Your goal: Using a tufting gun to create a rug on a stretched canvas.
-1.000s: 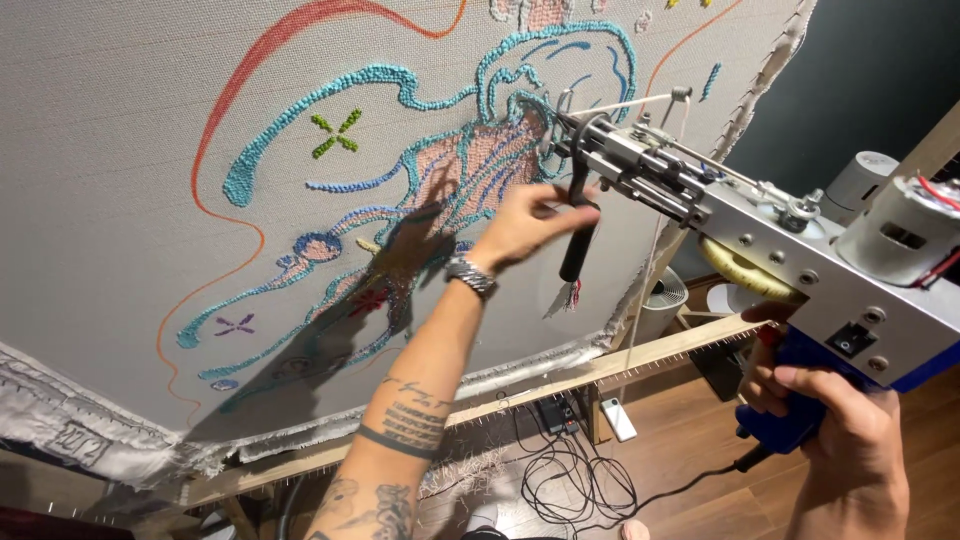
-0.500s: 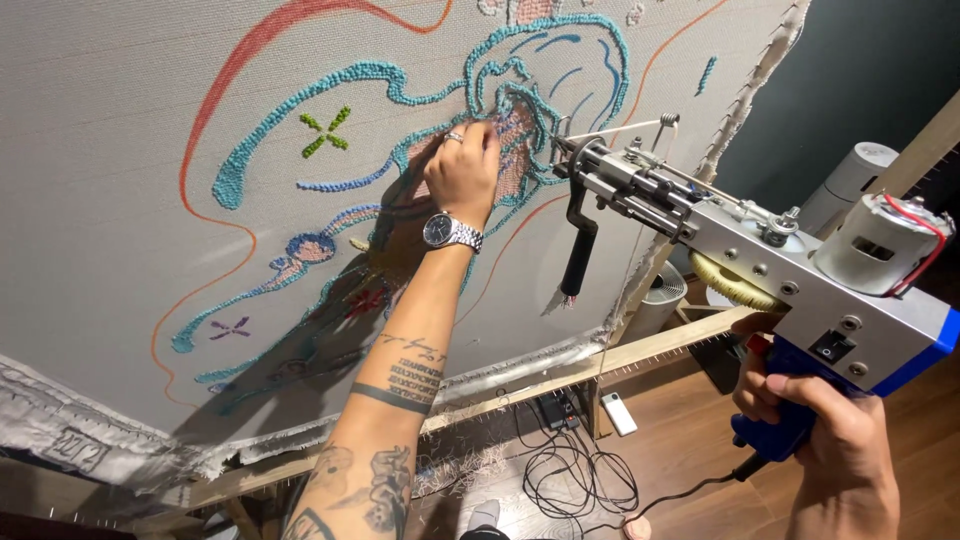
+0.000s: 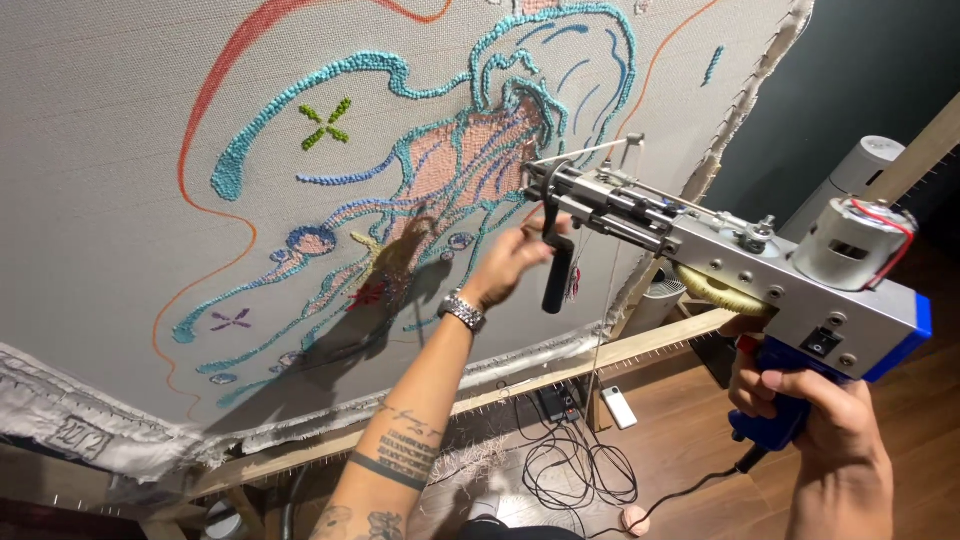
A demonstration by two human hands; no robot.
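Observation:
My right hand [image 3: 820, 415] grips the blue rear handle of a silver tufting gun [image 3: 740, 265], whose needle end points at a stretched grey cloth [image 3: 120, 150]. The cloth carries a tufted design in turquoise, pink and orange yarn [image 3: 470, 150]. My left hand [image 3: 512, 262], blurred, with a metal watch on its wrist, hovers just left of the gun's black front handle [image 3: 556, 275]. Its fingers are loosely curled and hold nothing.
A wooden frame bar [image 3: 640, 350] with tack strips runs under the cloth. Black cables [image 3: 570, 470] and a small white device [image 3: 620, 408] lie on the wood floor. A white cylinder [image 3: 860, 170] stands by the dark wall at right.
My left hand left the gun's front handle, touched the tufted cloth, and has now come back down beside the handle. The gun has stayed in my right hand.

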